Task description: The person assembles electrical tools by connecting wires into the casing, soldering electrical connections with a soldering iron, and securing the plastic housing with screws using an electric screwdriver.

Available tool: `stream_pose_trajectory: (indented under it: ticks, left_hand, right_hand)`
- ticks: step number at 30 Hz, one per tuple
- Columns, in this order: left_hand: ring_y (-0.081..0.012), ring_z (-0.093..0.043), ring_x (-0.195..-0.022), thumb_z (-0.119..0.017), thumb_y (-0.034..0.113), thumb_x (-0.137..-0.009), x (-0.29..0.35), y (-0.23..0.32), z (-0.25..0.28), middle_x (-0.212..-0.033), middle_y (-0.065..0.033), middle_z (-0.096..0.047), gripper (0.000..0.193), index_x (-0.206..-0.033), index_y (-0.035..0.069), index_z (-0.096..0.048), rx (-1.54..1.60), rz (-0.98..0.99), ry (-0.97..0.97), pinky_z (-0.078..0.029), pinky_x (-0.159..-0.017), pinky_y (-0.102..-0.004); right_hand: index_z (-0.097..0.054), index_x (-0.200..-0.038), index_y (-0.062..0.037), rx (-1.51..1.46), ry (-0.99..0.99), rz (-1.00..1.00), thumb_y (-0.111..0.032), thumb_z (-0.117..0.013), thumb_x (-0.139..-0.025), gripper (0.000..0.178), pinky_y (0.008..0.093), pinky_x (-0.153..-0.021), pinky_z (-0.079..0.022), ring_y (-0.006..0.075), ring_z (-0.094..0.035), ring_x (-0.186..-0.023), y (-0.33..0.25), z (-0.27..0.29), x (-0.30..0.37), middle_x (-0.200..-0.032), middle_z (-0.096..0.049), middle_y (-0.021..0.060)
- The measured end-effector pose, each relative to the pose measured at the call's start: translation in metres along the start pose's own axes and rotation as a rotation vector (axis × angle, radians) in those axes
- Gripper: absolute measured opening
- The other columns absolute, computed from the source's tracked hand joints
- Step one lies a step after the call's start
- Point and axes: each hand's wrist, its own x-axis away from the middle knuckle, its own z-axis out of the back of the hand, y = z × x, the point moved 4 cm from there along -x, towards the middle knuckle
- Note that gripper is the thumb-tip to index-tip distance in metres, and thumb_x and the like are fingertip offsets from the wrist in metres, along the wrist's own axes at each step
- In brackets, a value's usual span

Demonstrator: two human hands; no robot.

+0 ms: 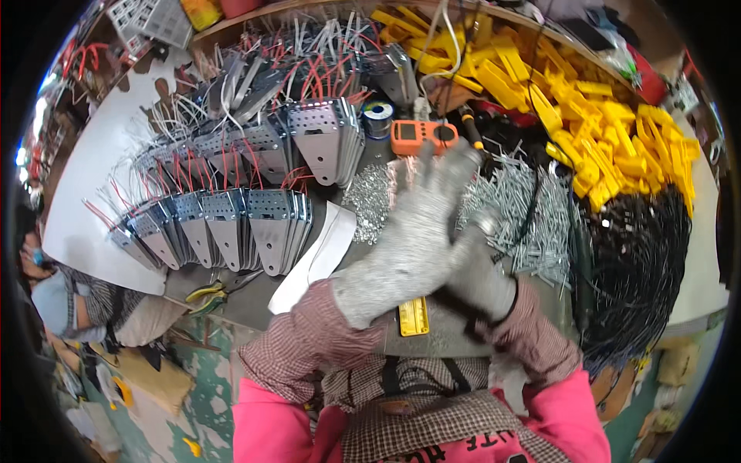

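Both my hands wear grey gloves and cross over the middle of the table. My left hand (413, 239) lies over the right one, its fingers stretched out and somewhat blurred, with nothing visible in them. Partly covered beneath it is my right hand (482, 285), whose fingers are hidden. Just below the hands a yellow plastic casing piece (414, 318) lies on the table. Beyond my left fingertips sits an orange multimeter (423, 137). Heaps of small silvery parts (369, 202) and long screws (544, 231) lie on either side of the hands.
Stacked metal brackets with red and white wires (279, 228) fill the left side. Yellow plastic parts (602, 147) pile up at right, above black cables (637, 270). A solder spool (377, 121), a screwdriver (471, 127), pliers (208, 295) and a white strip (316, 258) lie around.
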Motion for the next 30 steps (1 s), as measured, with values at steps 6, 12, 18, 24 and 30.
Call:
stream_pose_trajectory:
  ticks: [6,12,18,24,30]
  left_hand:
    - [-0.0322,-0.063,-0.105,-0.069,0.033,-0.085,0.117,-0.006,-0.002,-0.107,-0.0178,-0.063,0.05,-0.121,0.002,-0.056,-0.316,-0.048,-0.466,-0.047,-0.096,-0.0447]
    - [-0.0341,-0.067,-0.082,-0.066,0.045,-0.087,0.047,-0.001,-0.025,-0.085,-0.0164,-0.065,0.051,-0.115,0.003,-0.059,-0.281,-0.012,-0.459,-0.053,-0.075,-0.0449]
    - [-0.0347,-0.065,-0.068,-0.064,0.042,-0.088,0.024,-0.022,-0.026,-0.07,-0.0142,-0.064,0.039,-0.097,0.004,-0.065,-0.239,0.254,-0.608,-0.052,-0.066,-0.0481]
    - [-0.0292,-0.054,-0.115,-0.076,0.023,-0.076,0.114,-0.017,-0.025,-0.122,-0.0088,-0.059,0.031,-0.103,0.012,-0.065,-0.55,0.012,-0.339,-0.041,-0.101,-0.0503]
    - [-0.031,-0.046,-0.126,-0.078,0.028,-0.073,0.143,-0.034,-0.034,-0.133,-0.0101,-0.051,0.043,-0.113,0.015,-0.064,-0.605,-0.081,-0.328,-0.035,-0.106,-0.0523]
  right_hand:
    - [-0.06,-0.112,-0.0027,0.362,0.06,-0.297,-0.021,-0.06,-0.095,0.025,0.0413,-0.071,-0.053,0.036,-0.066,-0.084,-0.005,0.109,-0.006,-0.098,-0.065,0.0176]
    - [-0.058,-0.108,-0.0073,0.775,-0.401,-0.218,-0.009,-0.059,-0.083,0.025,0.0395,-0.078,-0.054,0.0299,-0.065,-0.093,0.023,0.098,0.069,-0.099,-0.057,0.0121]
    - [-0.058,-0.124,-0.0132,0.684,-0.209,-0.141,-0.009,-0.06,-0.081,0.043,0.0397,-0.072,-0.053,0.0278,-0.065,-0.087,-0.023,0.116,0.044,-0.093,-0.056,0.0097]
    - [-0.057,-0.129,-0.0161,0.601,-0.464,-0.091,-0.009,-0.06,-0.084,0.046,0.0409,-0.073,-0.053,0.029,-0.065,-0.088,0.011,0.078,0.071,-0.103,-0.061,0.0094]
    - [-0.063,-0.117,-0.0109,0.323,-0.25,-0.178,-0.009,-0.061,-0.087,0.03,0.0404,-0.078,-0.054,0.0321,-0.065,-0.092,0.015,0.073,0.075,-0.107,-0.062,0.0106]
